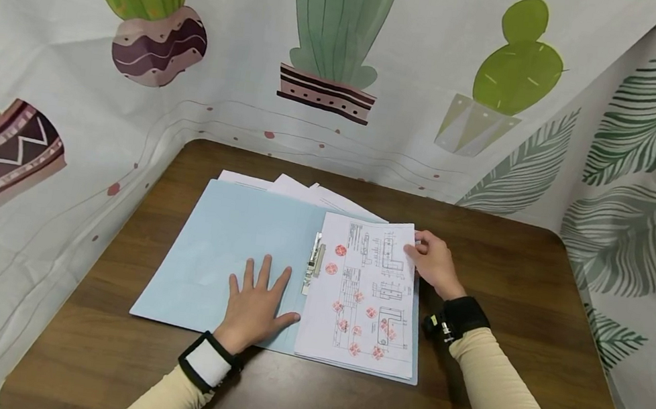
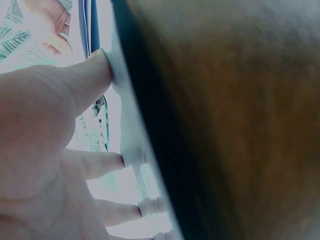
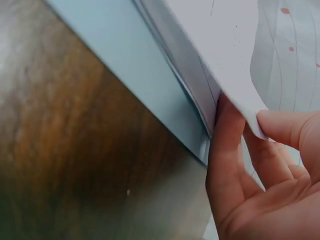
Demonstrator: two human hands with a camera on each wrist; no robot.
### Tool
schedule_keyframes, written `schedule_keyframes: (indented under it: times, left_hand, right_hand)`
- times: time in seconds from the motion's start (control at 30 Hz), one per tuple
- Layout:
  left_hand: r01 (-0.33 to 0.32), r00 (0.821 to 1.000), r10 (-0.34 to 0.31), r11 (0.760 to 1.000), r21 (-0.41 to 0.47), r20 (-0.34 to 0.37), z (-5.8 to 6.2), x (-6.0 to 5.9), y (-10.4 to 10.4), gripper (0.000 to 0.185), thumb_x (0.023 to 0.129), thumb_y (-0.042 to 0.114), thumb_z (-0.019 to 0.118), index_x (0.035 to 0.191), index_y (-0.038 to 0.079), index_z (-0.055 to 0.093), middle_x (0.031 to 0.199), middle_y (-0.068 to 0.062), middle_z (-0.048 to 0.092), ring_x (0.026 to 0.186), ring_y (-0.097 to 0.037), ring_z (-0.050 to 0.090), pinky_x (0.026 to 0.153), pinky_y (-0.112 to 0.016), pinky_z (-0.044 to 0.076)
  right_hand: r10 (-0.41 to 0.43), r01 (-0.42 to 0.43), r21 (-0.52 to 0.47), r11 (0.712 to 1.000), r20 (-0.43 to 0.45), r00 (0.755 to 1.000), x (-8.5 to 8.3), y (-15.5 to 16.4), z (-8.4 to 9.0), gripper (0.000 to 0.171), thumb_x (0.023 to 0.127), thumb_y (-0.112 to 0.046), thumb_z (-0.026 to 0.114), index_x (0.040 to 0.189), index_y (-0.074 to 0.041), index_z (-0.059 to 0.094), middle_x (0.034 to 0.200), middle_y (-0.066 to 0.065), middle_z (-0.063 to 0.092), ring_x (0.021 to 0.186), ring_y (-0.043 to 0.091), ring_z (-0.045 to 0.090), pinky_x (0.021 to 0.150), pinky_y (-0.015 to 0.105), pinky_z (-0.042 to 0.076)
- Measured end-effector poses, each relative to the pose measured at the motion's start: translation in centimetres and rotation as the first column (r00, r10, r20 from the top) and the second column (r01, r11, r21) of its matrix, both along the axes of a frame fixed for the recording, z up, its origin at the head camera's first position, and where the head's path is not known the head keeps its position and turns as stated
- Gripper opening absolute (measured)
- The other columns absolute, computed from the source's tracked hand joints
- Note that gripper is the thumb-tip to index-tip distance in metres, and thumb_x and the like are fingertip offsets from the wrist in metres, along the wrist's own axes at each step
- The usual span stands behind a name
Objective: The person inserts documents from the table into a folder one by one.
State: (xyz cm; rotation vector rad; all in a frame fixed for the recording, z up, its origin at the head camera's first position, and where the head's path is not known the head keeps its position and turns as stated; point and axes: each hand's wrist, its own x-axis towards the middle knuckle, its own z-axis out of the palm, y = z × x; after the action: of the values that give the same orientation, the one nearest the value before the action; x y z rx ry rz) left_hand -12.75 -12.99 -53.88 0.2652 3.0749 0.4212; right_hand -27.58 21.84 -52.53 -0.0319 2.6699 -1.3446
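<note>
A light blue folder lies spread on the table, a metal lever clip along its spine. On its right half sits a stack of paper sheets, the top one printed with line drawings and dotted with red stamps. My right hand pinches the top sheet's far right corner between thumb and fingers; in the right wrist view that sheet lifts away from the pages under it. With fingers spread, my left hand rests flat on the folder's left cover, its thumb pointing toward the stack.
Several loose white sheets stick out from beneath the folder's far edge. The brown wooden table has rounded corners. Behind it hangs a white cloth with cactus prints, and leaf-patterned cloth is at the right.
</note>
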Motion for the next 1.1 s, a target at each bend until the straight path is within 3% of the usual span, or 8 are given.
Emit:
schedule_keyframes:
  times: [0.2,0.57,0.87,1.1]
  left_hand:
    - [-0.001,1.0,0.001,1.0,-0.004,-0.004,-0.08,-0.02,0.01,0.089,0.084,0.059,0.078,0.152,0.008,0.05,0.159,-0.034,0.031,0.144,-0.063,0.023,0.104,-0.082,0.024]
    - [-0.001,1.0,0.001,1.0,-0.002,-0.008,-0.08,-0.01,0.09,0.089,0.083,0.058,0.079,0.151,0.008,0.051,0.159,-0.034,0.032,0.144,-0.063,0.024,0.103,-0.082,0.024]
    - [-0.001,1.0,0.001,1.0,-0.002,0.001,-0.14,-0.1,0.1,0.09,0.083,0.058,0.079,0.152,0.008,0.051,0.159,-0.034,0.031,0.144,-0.063,0.023,0.104,-0.082,0.023]
    - [-0.002,1.0,0.002,1.0,-0.004,0.005,-0.12,-0.15,0.02,0.089,0.083,0.058,0.079,0.152,0.009,0.05,0.16,-0.033,0.03,0.145,-0.062,0.023,0.104,-0.081,0.023]
  right_hand:
    - [-0.024,0.037,0.134,0.99,-0.098,0.995,0.07,-0.41,-0.07,0.021,0.102,-0.021,0.065,0.114,-0.004,0.062,0.094,0.015,0.065,0.081,0.029,0.057,0.069,0.037,0.044]
    - [-0.058,0.07,0.157,0.985,-0.083,0.995,0.35,-0.88,0.07,0.023,0.1,-0.019,0.068,0.115,-0.002,0.064,0.091,0.014,0.058,0.08,0.03,0.058,0.067,0.036,0.046]
    - [-0.078,0.086,0.146,0.986,-0.055,0.995,0.33,-0.5,-0.25,0.036,0.099,-0.018,0.07,0.13,-0.004,0.06,0.093,0.016,0.06,0.069,0.028,0.061,0.058,0.033,0.05]
    - [-0.064,0.073,0.232,0.97,-0.048,0.997,0.2,-0.51,-0.7,0.062,0.096,-0.018,0.073,0.151,-0.012,0.045,0.098,0.014,0.06,0.081,0.029,0.058,0.067,0.037,0.046]
